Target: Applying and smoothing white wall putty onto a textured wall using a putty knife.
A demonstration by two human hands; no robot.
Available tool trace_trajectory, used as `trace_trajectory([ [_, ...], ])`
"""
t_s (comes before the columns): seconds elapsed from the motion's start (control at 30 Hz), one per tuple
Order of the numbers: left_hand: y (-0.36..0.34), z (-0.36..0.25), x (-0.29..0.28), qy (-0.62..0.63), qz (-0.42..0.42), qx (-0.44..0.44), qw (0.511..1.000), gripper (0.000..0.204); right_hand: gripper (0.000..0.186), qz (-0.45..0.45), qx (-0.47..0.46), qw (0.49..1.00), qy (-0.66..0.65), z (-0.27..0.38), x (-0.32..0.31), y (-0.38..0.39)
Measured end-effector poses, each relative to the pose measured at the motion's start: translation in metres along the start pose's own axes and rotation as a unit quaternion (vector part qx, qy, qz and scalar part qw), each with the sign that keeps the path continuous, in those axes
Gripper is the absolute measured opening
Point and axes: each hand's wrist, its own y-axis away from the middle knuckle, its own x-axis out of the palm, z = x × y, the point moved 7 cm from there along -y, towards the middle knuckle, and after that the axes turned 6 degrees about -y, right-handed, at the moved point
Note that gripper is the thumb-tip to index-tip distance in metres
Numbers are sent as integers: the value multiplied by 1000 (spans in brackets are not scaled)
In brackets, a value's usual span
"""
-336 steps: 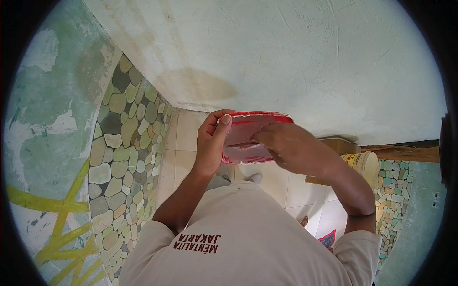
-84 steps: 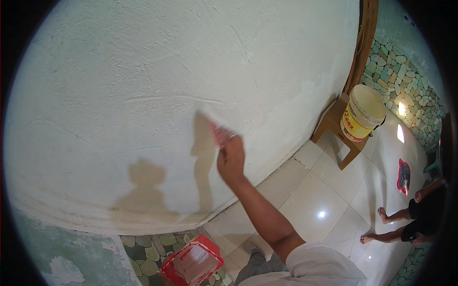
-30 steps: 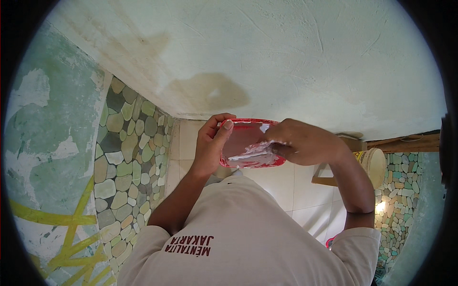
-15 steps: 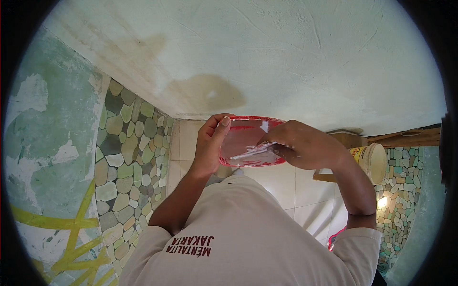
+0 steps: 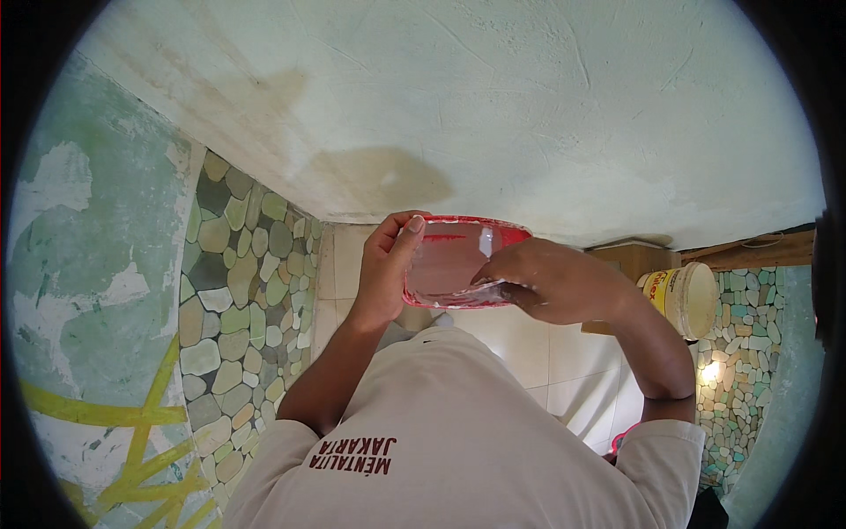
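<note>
A shallow red plastic tub (image 5: 448, 259), its inside and rim smeared with whitish putty, is held up in front of my belly. My left hand (image 5: 384, 271) grips the tub's left end, thumb over the rim and fingers beneath or behind it. Over the tub's right part, my right hand (image 5: 564, 282) is closed on a thin flat scraper (image 5: 480, 287) coated in white putty. The scraper lies along the tub's near rim, and my fingers hide much of it, including any handle. White smears mark my right fingers.
A pale plastered wall (image 5: 529, 115) rises close ahead, with a damp-looking stain. A whitish bucket (image 5: 696, 300) with a yellow label stands right, beside a wooden board (image 5: 749, 256). Pebble-clad walls (image 5: 233, 291) flank me. Light tiles (image 5: 573, 353) cover the floor.
My right hand has moved slightly down and toward me, bringing the scraper from across the tub's inside to its near rim. My left hand and the tub have barely moved.
</note>
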Motion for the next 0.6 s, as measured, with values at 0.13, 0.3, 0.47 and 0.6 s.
trace_trajectory([
  [0.13, 5, -2, 3, 22, -6, -17, 1000, 30, 28, -48, -4, 998, -28, -7, -10, 6],
  [0.3, 2, -5, 4, 6, -2, -18, 1000, 30, 26, -46, -43, 998, -30, -3, -11, 6],
  [0.47, -4, -9, -2, 20, 5, -1, 1000, 29, 23, -137, 25, 960, -244, -23, -31, 16],
  [0.6, -8, -10, 3, 34, 2, -7, 999, 29, 26, -258, 10, 871, -418, -47, -31, 36],
])
